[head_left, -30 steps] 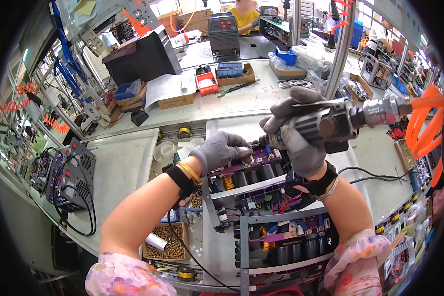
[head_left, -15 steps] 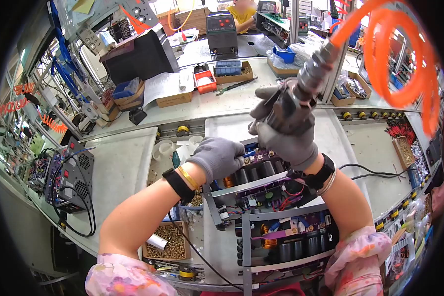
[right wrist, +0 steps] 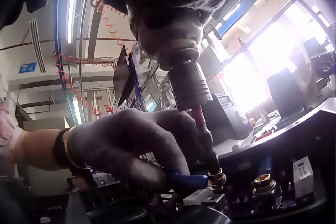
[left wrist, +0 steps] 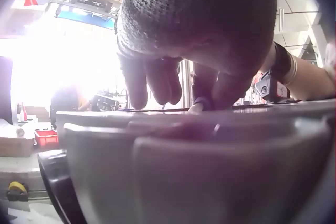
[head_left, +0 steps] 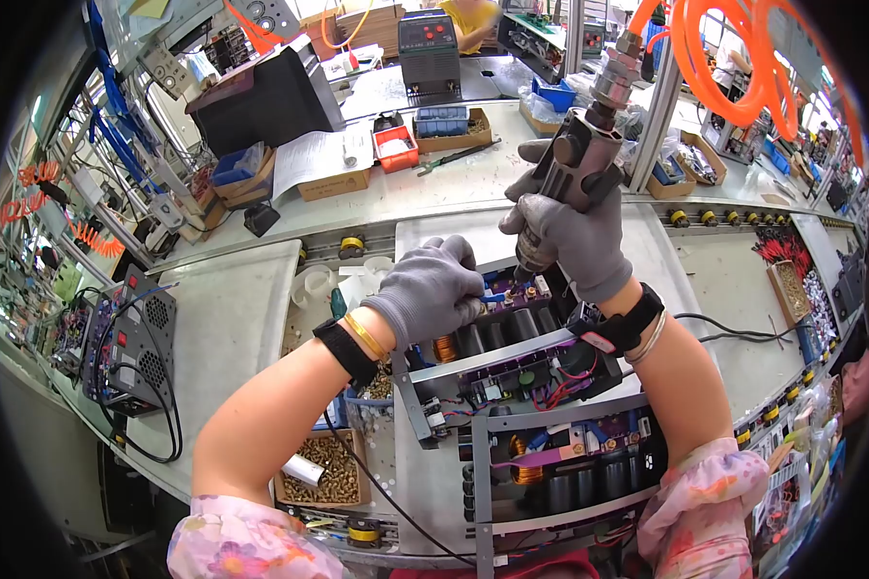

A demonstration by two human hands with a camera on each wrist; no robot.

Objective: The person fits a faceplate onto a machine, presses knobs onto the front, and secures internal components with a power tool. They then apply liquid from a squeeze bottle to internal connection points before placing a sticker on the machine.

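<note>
My right hand point(head_left: 574, 246) grips an air driver point(head_left: 589, 159) with its nose down over the rear open unit's purple board point(head_left: 526, 292). In the right wrist view, the driver bit point(right wrist: 210, 150) meets a brass fastener point(right wrist: 216, 178). Gloved fingers of my left hand point(head_left: 428, 289) pinch a blue sleeved piece point(right wrist: 186, 180) whose end lies at that fastener. Another brass fastener point(right wrist: 263, 183) stands to the right. In the left wrist view, my left hand point(left wrist: 199, 19) points its fingers down behind a blurred grey edge, which hides part of the fingertips.
A second open unit point(head_left: 481, 482) lies nearer my body. Left of it are a box of brass parts point(head_left: 328, 473) and a black cable. A finished-looking black unit point(head_left: 135, 338) stands far left. An orange coiled hose point(head_left: 724, 87) hangs at upper right; a roller track borders the bench.
The driver has swung from nearly level to nearly upright, nose down, its hose end moving up and left. My left hand has stayed beside the board, with the blue piece now showing.
</note>
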